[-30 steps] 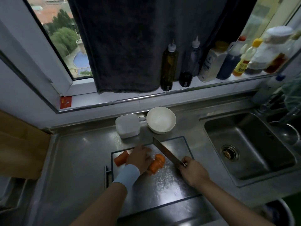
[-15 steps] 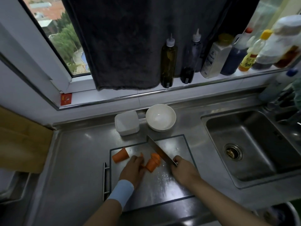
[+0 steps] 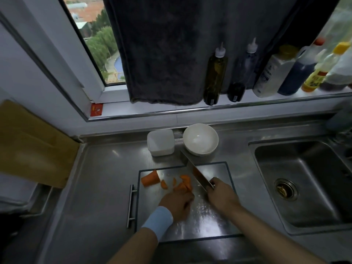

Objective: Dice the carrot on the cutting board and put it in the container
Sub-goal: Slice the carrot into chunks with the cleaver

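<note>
- Surface: you stand at a brushed stainless-steel countertop (image 3: 106, 168), with a sunken steel sink basin (image 3: 304, 187) to your right and a tan wooden board (image 3: 28, 145) at the far left.
- Room: a dark grey cloth (image 3: 162, 50) hangs over the window. A row of bottles, among them a tall amber oil bottle (image 3: 215, 73), stands on the white sill (image 3: 171, 109).
- Work area: a rectangular steel cutting board (image 3: 200, 225) lies in front of you, with its bar handle on the left side.
- Behind the board, a white square plastic container (image 3: 161, 141) and a white round bowl (image 3: 200, 139) sit side by side.
- Carrot: a thick orange carrot stub (image 3: 150, 179) lies at the board's far-left corner. Smaller orange cut pieces (image 3: 183, 182) lie between the stub and the blade.
- Right hand (image 3: 222, 195): your fingers are wrapped round the handle of a broad-bladed steel cleaver (image 3: 198, 173). Its blade angles away to the left, just right of the cut pieces.
- Left hand (image 3: 176, 203), with a light blue wristband (image 3: 158, 219): your curled fingers meet the nearest cut pieces. A grip cannot be confirmed.
</note>
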### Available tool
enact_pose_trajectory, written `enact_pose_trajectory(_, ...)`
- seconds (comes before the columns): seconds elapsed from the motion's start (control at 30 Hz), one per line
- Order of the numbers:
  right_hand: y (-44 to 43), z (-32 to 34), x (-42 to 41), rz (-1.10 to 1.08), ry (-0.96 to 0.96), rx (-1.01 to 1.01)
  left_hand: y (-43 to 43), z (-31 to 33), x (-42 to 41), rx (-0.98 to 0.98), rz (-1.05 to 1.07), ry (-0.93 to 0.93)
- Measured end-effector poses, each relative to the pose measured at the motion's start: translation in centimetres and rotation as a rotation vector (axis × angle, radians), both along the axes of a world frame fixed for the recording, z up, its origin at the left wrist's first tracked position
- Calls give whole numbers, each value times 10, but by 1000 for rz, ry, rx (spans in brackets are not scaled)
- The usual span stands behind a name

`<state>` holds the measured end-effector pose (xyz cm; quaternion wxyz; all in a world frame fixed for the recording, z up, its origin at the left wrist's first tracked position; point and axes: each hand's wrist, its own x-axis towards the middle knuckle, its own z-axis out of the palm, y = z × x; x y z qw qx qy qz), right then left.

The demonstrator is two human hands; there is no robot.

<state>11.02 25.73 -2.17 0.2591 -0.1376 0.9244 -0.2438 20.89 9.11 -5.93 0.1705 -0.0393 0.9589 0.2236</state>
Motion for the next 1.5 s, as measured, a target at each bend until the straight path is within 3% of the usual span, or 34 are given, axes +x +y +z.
enact_pose_trajectory(0.27, -5, 8, -2, 34, 30, 24, -37, 3, -26, 84, 182, 53)
enact_pose_trajectory(0.4, -23, 17, 4, 52, 73, -4, -72, 16, -16, 82, 510, 230)
enact_pose_trajectory(0.47, -36, 24, 8, 65, 84, -6, -94, 13, -4, 45, 628, 191)
enact_pose_trajectory(0.67, -70, 33, 28, 109, 22, -87, -132, -5, 34, -52, 513, -19)
enact_pose_trajectory(0.93, -86, 21, 63, 127, -69, -30, -141, -6, 64, 99, 617, -7)
enact_pose_trajectory(1.03, -92, 12, 73, 99, -77, -22, -140, -6, 73, 80, 560, -36)
enact_pose_trajectory(1.23, -100, -2, 86, 39, -30, -1, -137, -7, 86, -146, 304, -29)
enact_pose_trajectory(1.5, -91, 12, 67, 54, 80, 42, -120, -11, 76, -72, 168, 53)
